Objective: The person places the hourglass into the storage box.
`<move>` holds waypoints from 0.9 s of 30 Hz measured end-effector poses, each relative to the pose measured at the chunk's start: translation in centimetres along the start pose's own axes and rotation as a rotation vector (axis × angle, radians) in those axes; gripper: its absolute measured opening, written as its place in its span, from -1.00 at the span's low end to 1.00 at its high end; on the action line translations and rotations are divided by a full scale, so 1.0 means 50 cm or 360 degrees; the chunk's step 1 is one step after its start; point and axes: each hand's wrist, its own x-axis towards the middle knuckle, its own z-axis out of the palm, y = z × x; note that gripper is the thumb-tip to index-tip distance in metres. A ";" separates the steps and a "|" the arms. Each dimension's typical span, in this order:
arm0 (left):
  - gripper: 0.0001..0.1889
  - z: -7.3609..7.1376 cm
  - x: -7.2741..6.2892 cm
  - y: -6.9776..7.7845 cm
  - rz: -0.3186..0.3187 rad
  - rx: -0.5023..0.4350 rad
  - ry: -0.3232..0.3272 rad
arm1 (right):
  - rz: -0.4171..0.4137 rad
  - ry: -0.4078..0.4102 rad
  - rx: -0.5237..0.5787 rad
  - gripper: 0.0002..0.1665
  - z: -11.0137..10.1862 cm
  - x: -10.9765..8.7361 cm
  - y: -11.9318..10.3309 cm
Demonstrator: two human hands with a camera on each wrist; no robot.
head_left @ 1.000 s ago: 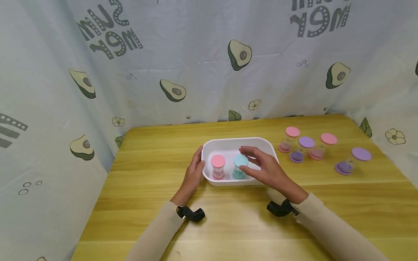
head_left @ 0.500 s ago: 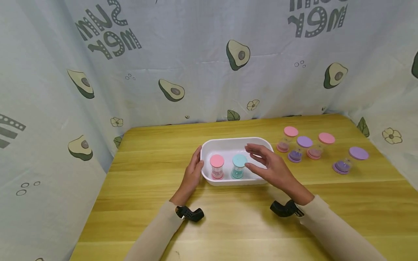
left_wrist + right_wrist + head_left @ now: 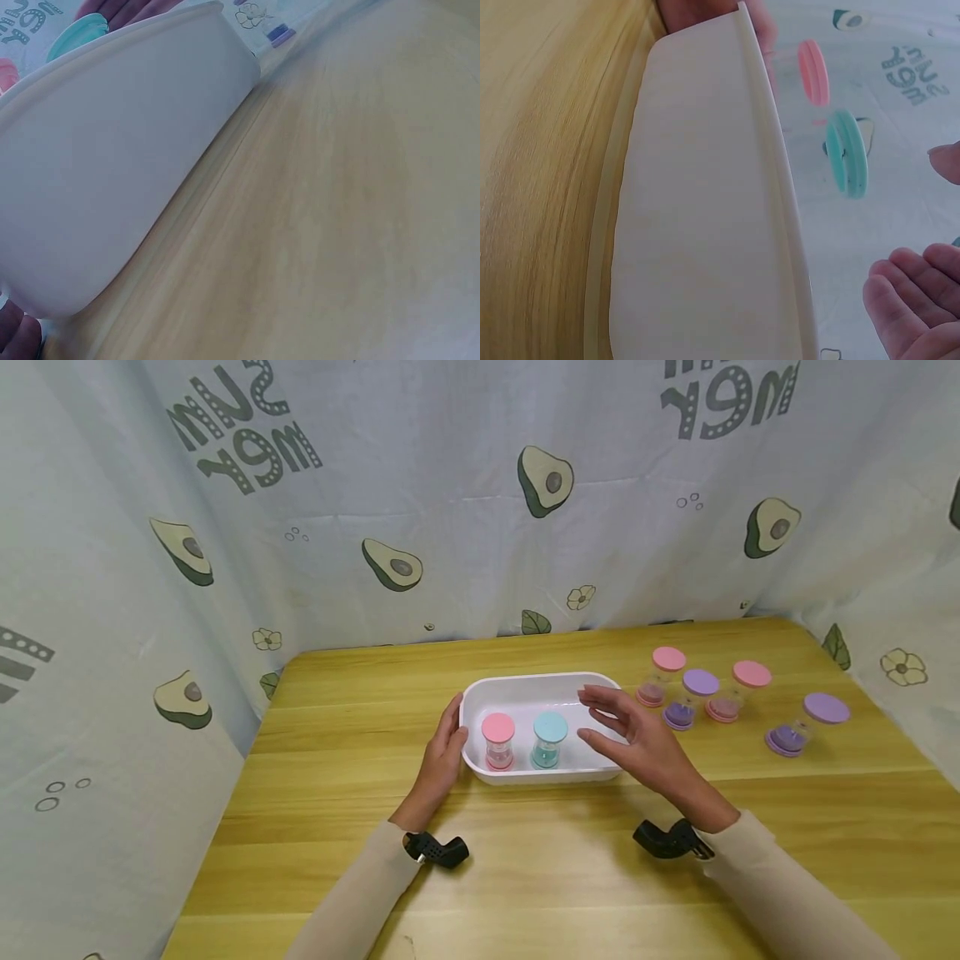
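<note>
A white plastic bin (image 3: 525, 690) sits on the table with two small sand timers inside. The pink sand timer (image 3: 498, 728) stands upright near its left end. To the right of it, also upright, is the teal sand timer (image 3: 551, 727). My left hand (image 3: 438, 758) holds the bin's left end, thumb at the rim and fingers along the outer wall. Over the bin's right end is my right hand (image 3: 637, 743), its thumb and fingers spread apart around nothing. The right wrist view shows that hand's fingers (image 3: 919, 296) apart from the teal cap.
Right of the bin stand a pink timer (image 3: 668, 658) at the back, a purple timer (image 3: 700, 682), another pink timer (image 3: 751, 674) and a second purple timer (image 3: 826, 708) farthest right. A printed curtain (image 3: 465, 568) hangs behind the wooden table (image 3: 360, 718).
My right hand has let go of the teal sand timer and moved right, away from it. The timer stays upright in the bin. My left hand has kept its place on the bin.
</note>
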 end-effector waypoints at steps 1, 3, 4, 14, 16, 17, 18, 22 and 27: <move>-0.45 -0.001 0.000 0.000 -0.0001 0.0001 0.0003 | 0.0008 0.0003 -0.0018 -0.33 -0.002 0.000 0.000; -0.45 -0.001 0.000 0.001 0.0001 0.0006 0.0008 | 0.0014 0.0009 -0.0034 -0.32 -0.006 0.000 -0.002; -0.45 -0.002 0.001 0.001 0.0001 0.0009 0.0008 | 0.0014 0.0016 -0.0041 -0.32 -0.009 0.000 -0.002; -0.45 -0.004 0.007 0.001 0.0025 -0.0019 0.0008 | 0.0023 0.0080 -0.0069 -0.33 -0.030 0.002 -0.009; -0.45 -0.003 0.005 0.001 0.0021 -0.0024 0.0009 | 0.0029 0.0097 -0.0067 -0.34 -0.033 -0.001 -0.010; -0.45 -0.003 0.003 0.000 0.0019 -0.0024 0.0012 | 0.0033 0.0107 -0.0065 -0.33 -0.035 -0.002 -0.010; -0.45 -0.003 0.002 0.000 0.0022 -0.0026 0.0012 | 0.0037 0.0116 -0.0070 -0.33 -0.036 -0.004 -0.011; -0.45 -0.001 -0.002 -0.001 0.0019 -0.0016 0.0010 | 0.0054 0.0155 -0.0105 -0.34 -0.043 -0.009 -0.008; -0.45 -0.002 -0.001 -0.001 0.0010 -0.0016 0.0009 | 0.0043 0.0201 -0.0099 -0.34 -0.052 -0.009 -0.004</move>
